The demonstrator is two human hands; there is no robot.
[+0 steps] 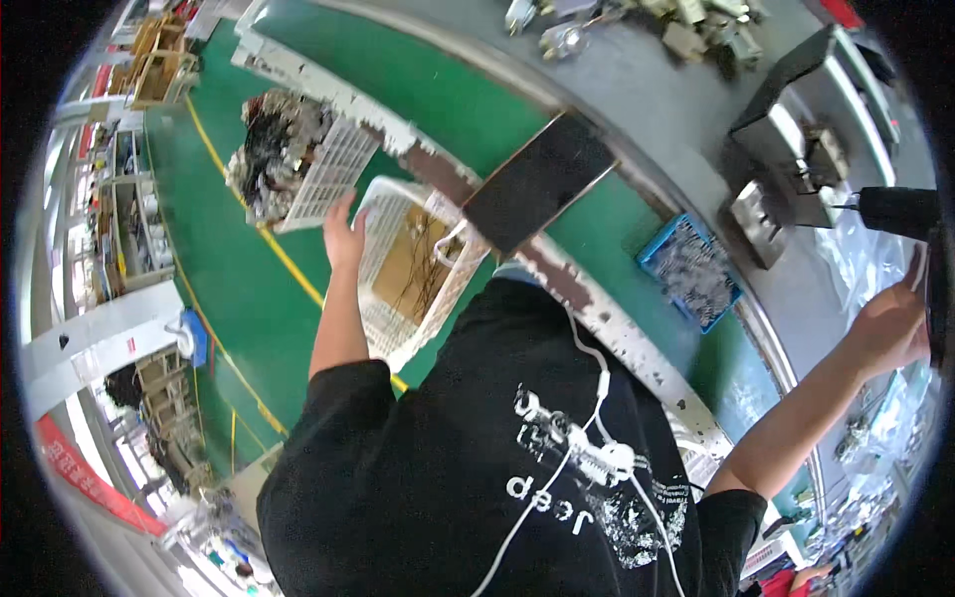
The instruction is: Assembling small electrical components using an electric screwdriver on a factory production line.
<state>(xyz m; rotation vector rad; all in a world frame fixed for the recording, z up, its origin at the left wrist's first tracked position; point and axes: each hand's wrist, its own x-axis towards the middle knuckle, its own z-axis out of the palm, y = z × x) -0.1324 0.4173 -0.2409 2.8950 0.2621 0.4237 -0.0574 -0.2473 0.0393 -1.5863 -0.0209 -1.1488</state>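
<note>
Item 1: black power tool (897, 211), slim nose pointing to 9 o'clock; placed between 2 and 3 o'clock of the view, at the rim. Right hand (890, 326), at 3 o'clock: grip wrapped around the tool's dark handle, fingers partly lost at the rim.

Item 2: clear plastic bags (865, 269), beside the right hand and below the tool's nose.

Item 3: metal block (760, 225), between 2 and 3 o'clock, on the grey table (637, 104).

Item 4: blue tray (658, 242), just short of 3 o'clock, filled with small metallic pieces.

Item 5: black rectangular board (542, 184), at 1 o'clock.

Item 6: white basket (383, 333), at 10 o'clock, containing brown cardboard and dark wiry strands. Left hand (344, 234), at its 9 o'clock side: fingers spread, holding nothing; contact with the rim cannot be told.

Item 7: second white basket (333, 174), past 10 o'clock, tilted, beside a jumbled heap.
</note>
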